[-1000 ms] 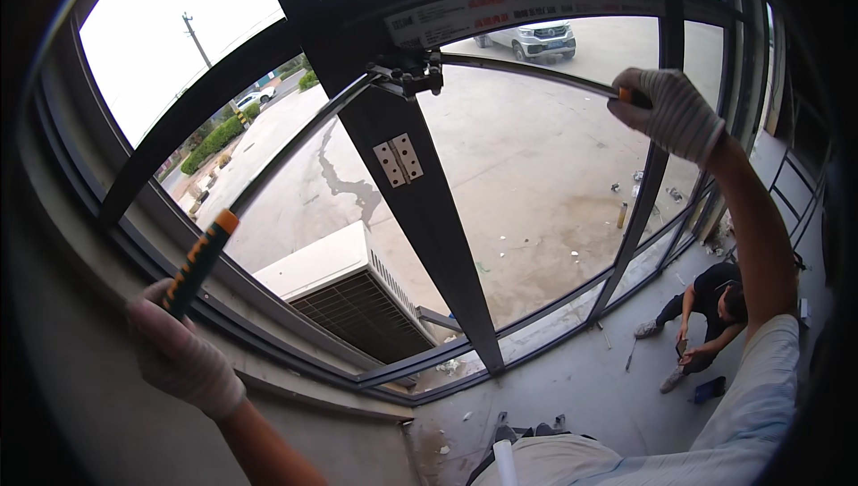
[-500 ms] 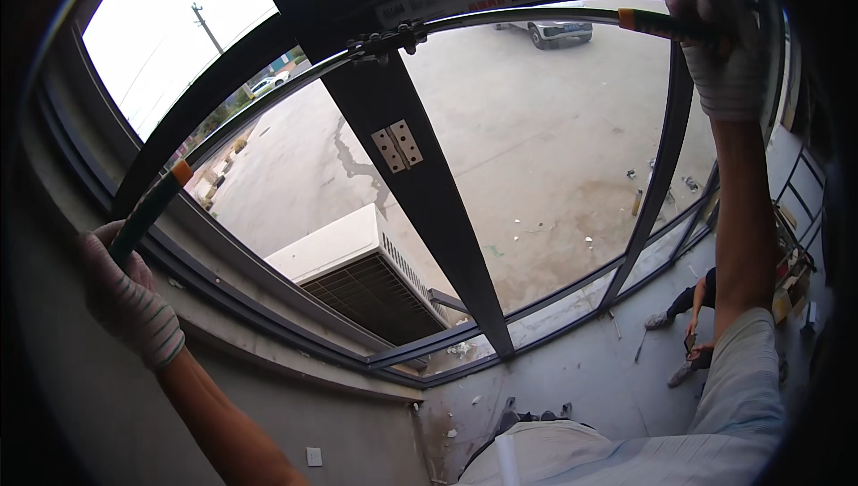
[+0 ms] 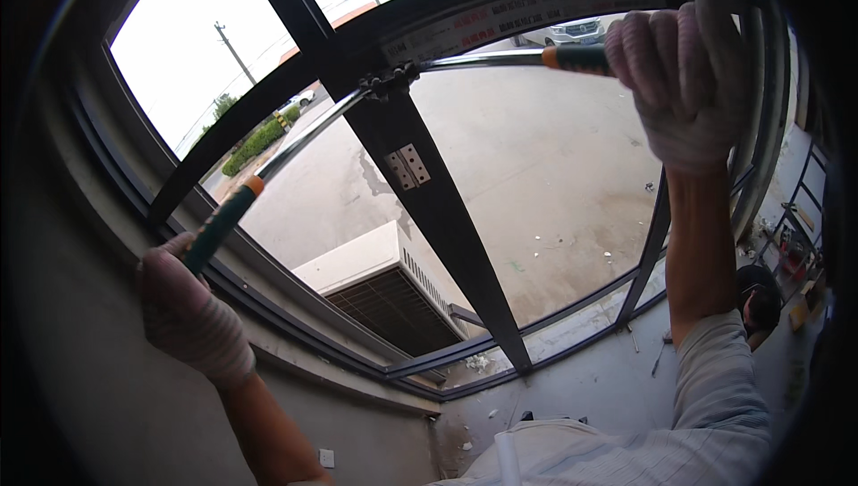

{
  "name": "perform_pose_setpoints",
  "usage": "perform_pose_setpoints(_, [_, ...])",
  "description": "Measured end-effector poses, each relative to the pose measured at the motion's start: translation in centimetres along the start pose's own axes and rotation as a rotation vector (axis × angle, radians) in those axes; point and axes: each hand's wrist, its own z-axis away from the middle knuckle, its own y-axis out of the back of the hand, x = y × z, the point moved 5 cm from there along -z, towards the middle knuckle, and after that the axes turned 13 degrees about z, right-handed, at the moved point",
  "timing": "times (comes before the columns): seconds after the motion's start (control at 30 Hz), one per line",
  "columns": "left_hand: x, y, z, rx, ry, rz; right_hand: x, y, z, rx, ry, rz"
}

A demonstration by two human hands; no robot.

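Gloved in white and pink knit, my left hand (image 3: pixel 197 316) is closed round one green grip of a long-handled bolt cutter (image 3: pixel 389 82). My right hand (image 3: pixel 684 88), also gloved, wraps the other grip, raised at the upper right. The two steel handles spread apart, angling down from the cutter's head to each side. That head sits against a dark upright frame post (image 3: pixel 442 227), just below a crossbar; whatever its jaws hold is too small to make out. Below it, a silver hinge (image 3: pixel 407 167) is fixed on the post.
Dark window framing surrounds me, with a pale outdoor unit (image 3: pixel 384 280) beyond the lower rail. A grey wall (image 3: pixel 89 343) stands at left. To the lower right, a person (image 3: pixel 760 303) is low near the floor, beside tools and boxes. A white vehicle (image 3: pixel 572 32) is parked outside.
Both hands have come inward and the bolt cutter's handles have drawn closer together. The view has shifted a little, and the other person now shows lower down and partly behind my right arm.
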Motion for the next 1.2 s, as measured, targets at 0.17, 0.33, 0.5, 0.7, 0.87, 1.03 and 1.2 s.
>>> perform_pose_setpoints(0.17, [5.7,-0.5,1.7,-0.164,-0.274,-0.146,-1.9,-11.1,-1.1,0.207,0.127,0.215])
perform_pose_setpoints(0.33, [9.9,-4.3,3.4,-0.308,-0.49,0.107,-4.6,-16.8,-4.9,0.291,0.256,0.728])
perform_pose_setpoints(0.5, [8.9,-2.4,1.6,-0.215,-0.399,-0.224,-4.3,-11.8,-3.4,0.287,0.141,0.378])
perform_pose_setpoints(0.7, [-2.0,2.3,-1.0,-0.057,-0.087,-0.007,-0.2,-0.2,3.9,0.595,-0.259,0.523])
perform_pose_setpoints(0.87, [-15.2,0.6,-2.9,0.093,0.447,0.287,5.1,8.8,8.1,0.766,-0.564,0.683])
perform_pose_setpoints(1.03, [-15.1,0.7,-4.8,0.085,0.409,0.359,5.0,8.2,5.5,0.599,-0.374,0.529])
perform_pose_setpoints(1.2, [-10.4,1.5,-5.2,0.062,0.303,0.159,-0.2,-4.3,3.4,0.008,-0.132,0.24])
